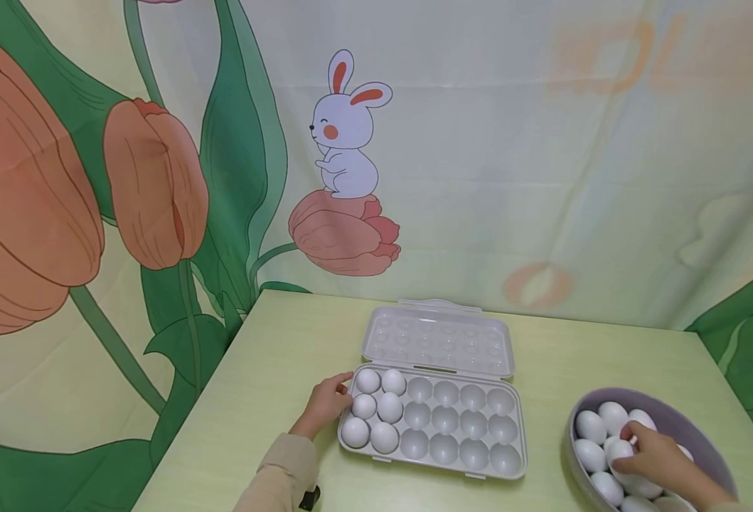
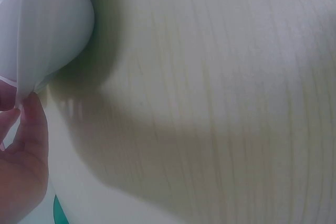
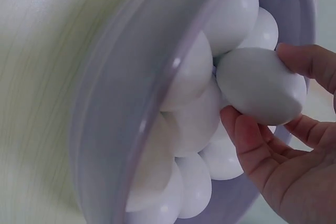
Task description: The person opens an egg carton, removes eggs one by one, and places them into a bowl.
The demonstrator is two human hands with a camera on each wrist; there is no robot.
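Note:
A grey plastic egg box (image 1: pixel 445 421) lies open on the table, with white eggs (image 1: pixel 390 407) filling its two left columns of cups; the other cups hold none. My left hand (image 1: pixel 326 407) pinches the box's left rim (image 2: pixel 27 40) between thumb and fingers. At the right stands a purple-grey bowl (image 1: pixel 712 455) heaped with white eggs (image 3: pixel 191 116). Inside it, my right hand (image 1: pixel 664 461) holds one egg (image 3: pixel 262 85) between thumb and fingertips, on top of the others. Part of the bowl's contents is hidden behind that hand.
The box's lid (image 1: pixel 439 345) is folded back flat behind the cups. A pale wood-grain table (image 1: pixel 274 341) carries everything. Behind it hangs a printed cloth (image 1: pixel 466 178) with tulips and a rabbit. A small black object (image 1: pixel 309 499) shows beside the left sleeve.

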